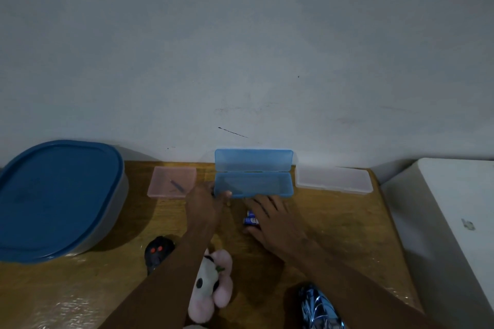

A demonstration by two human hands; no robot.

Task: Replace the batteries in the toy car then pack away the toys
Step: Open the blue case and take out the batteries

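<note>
A blue plastic case [254,184] stands open against the wall, its lid upright. My left hand [204,203] touches the case's left front corner with its fingertips. Blue batteries [250,218] lie on the wooden table just in front of the case, and my right hand [270,218] rests over them with fingers spread; I cannot tell whether it grips them. A shiny blue toy car [318,307] sits near the bottom edge under my right forearm. A black toy with red dots [157,250] lies left of my left forearm, and a pink plush [211,283] to its right.
A large container with a blue lid [58,197] fills the table's left side. A pink shallow tray [172,181] holding a thin dark tool sits left of the case. A clear flat box [334,180] lies to the right. A white surface [449,222] borders the table's right edge.
</note>
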